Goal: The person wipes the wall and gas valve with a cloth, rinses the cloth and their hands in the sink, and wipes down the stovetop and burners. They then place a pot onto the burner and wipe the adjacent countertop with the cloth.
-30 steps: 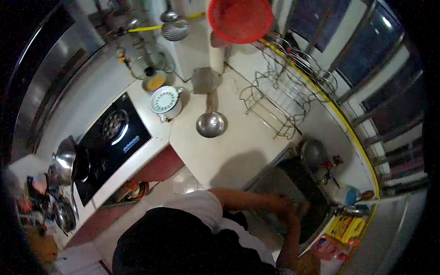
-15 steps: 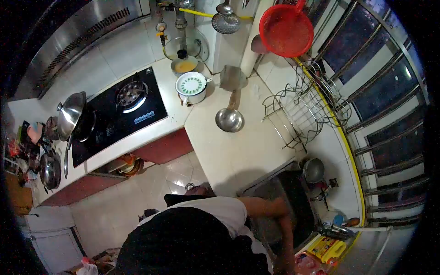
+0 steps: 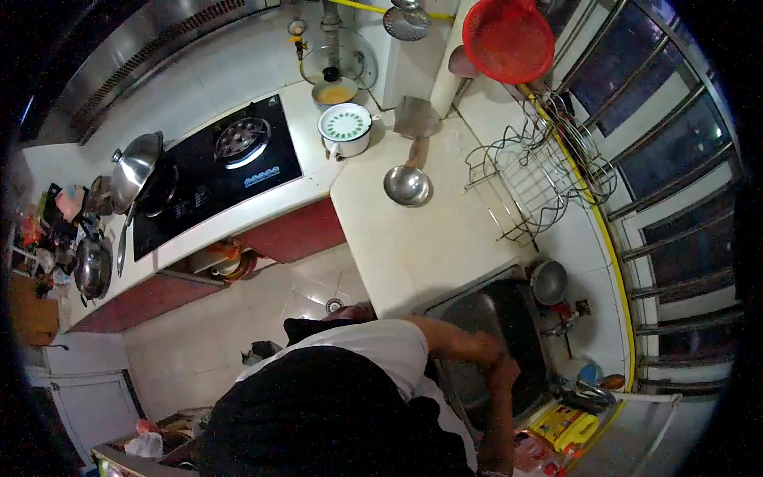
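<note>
Over the dark sink, my left hand and my right hand are together and appear to touch. My left arm reaches in from the side nearer the counter, my right arm from the bottom of the view. The fingers are small and blurred, so I cannot make out their pose or anything between them. The faucet stands at the sink's far edge, beside a round grey metal pan or bowl.
On the pale counter lie a metal ladle and a flat square metal blade. A lidded white pot stands by the black stove. A wire rack and yellow package flank the sink.
My hands have come together over the sink; before, the right one was indistinct lower down. The whole view has shifted slightly, with the counter and stove now higher in it.
</note>
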Demonstrator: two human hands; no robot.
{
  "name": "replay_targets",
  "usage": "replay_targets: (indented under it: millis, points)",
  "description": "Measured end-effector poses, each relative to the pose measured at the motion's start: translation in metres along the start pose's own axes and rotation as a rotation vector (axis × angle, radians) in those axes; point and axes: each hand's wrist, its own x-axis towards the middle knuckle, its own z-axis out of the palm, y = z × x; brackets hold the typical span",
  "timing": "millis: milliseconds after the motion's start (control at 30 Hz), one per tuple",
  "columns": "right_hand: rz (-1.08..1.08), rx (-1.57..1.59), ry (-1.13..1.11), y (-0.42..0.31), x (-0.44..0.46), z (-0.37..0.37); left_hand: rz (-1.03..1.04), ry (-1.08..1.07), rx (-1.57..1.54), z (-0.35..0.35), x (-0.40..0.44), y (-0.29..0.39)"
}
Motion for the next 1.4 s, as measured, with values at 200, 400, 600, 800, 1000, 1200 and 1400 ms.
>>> replay_targets:
  millis: [200,400,600,800,1000,1200,1400]
  points:
    - [0.132,0.131,-0.283,0.005,0.011,-0.003,0.047,0.007,0.009,-0.024,-0.014,0.003]
    - [0.386,0.991,-0.79,0.001,0.014,-0.041,0.194,0.117,-0.188,-0.045,-0.047,-0.007]
    - [0.066,1.113,-0.721,-0.083,0.083,-0.102,0.119,0.318,-0.679,-0.085,-0.12,-0.067]
    - [-0.118,1.212,-0.529,-0.192,0.153,-0.072,-0.186,0.574,-1.149,-0.154,-0.254,-0.11]
    - [0.07,1.241,-0.338,-0.331,0.224,-0.093,-0.253,1.209,-0.941,-0.185,-0.398,-0.153]
    - [-0.395,0.631,-0.382,-0.444,0.263,-0.14,-0.37,1.603,-0.16,-0.259,-0.522,-0.136]
    - [-0.491,0.979,-0.405,-0.524,0.286,-0.196,-0.432,1.485,-0.63,-0.275,-0.603,-0.155]
